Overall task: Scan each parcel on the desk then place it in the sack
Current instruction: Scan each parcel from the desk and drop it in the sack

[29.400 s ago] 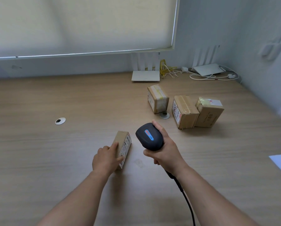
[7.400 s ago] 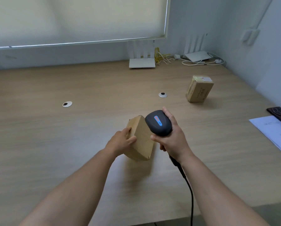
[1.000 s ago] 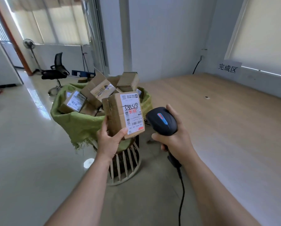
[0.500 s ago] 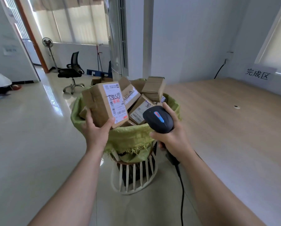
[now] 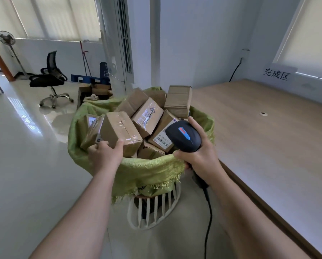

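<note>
Placement was the step in hand as I watched: left hand (image 5: pixel 105 153) gripped a parcel (image 5: pixel 120 132) over the sack (image 5: pixel 152 170), right hand (image 5: pixel 199 156) clutched the scanner (image 5: pixel 183 136), release came next.

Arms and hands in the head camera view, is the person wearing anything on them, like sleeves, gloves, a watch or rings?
Nothing shows on them. The left hand and right hand are gloveless, both forearms are bare with no sleeve in view, and no watch, band or ring shows.

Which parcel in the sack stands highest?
The plain brown parcel at the far right rim of the sack; it stands upright above the others, without visible label.
</note>
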`<state>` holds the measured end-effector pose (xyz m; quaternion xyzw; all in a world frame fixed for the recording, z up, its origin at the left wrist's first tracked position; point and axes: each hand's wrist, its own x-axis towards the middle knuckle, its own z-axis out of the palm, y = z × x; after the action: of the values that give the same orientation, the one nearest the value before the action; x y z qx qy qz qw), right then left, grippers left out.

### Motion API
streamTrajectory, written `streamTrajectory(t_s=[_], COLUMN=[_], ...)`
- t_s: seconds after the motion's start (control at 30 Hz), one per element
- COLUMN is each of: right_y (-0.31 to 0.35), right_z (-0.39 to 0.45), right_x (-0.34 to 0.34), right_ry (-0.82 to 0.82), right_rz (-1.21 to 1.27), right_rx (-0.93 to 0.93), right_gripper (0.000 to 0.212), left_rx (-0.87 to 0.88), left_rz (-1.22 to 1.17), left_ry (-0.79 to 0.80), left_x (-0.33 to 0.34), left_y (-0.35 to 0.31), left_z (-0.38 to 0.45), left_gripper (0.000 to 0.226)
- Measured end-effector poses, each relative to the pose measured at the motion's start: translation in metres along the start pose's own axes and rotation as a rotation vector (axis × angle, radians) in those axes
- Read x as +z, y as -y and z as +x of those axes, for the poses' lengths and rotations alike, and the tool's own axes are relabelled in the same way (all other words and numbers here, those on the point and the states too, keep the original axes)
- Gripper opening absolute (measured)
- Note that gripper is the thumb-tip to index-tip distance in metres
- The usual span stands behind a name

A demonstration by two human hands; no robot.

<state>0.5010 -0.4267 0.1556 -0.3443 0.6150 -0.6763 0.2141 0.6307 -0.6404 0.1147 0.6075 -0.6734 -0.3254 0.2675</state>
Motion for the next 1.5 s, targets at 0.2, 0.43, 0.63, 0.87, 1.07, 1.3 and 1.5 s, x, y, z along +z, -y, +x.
streamTrajectory(t_s=[0.2,0.43,0.63,0.87,1.07,1.3,1.5], right_y=[-0.004,-0.007,0.006,0.032,0.049,0.068,0.082], right_z=[-0.003,-0.025,-0.078,-0.172,-0.263,-0.362,-0.446], right_x=[-0.003,-0.030,-0.079,-0.155,-0.217,-0.280,-0.334], right_ry=[-0.091,-0.218,-0.334,-0.467,-0.593,-0.749,-0.900], right_rz=[-0.065,-0.113,-0.131,-0.148,-0.097,-0.178,-0.206], right_rx=[-0.015,-0.024,-0.039,-0.020,-0.036,-0.051,-0.065], right_gripper=[0.095,0.097,0.096,0.095,0.094,0.093,0.091], left_rx=[0.242,0.699,0.892,1.003,1.145,1.275,1.402], left_rz=[0.070,-0.071,-0.011,-0.004,0.014,0.018,-0.003], left_ry=[-0.043,-0.044,0.191,0.375,0.478,0.604,0.725], left_x=[0.011,0.038,0.068,0.095,0.115,0.138,0.164], left_y=[-0.008,-0.029,-0.043,-0.073,-0.085,-0.095,-0.099], left_z=[-0.003,-0.052,-0.125,-0.236,-0.346,-0.468,-0.570], left_gripper=[0.046,0.050,0.052,0.057,0.077,0.076,0.069])
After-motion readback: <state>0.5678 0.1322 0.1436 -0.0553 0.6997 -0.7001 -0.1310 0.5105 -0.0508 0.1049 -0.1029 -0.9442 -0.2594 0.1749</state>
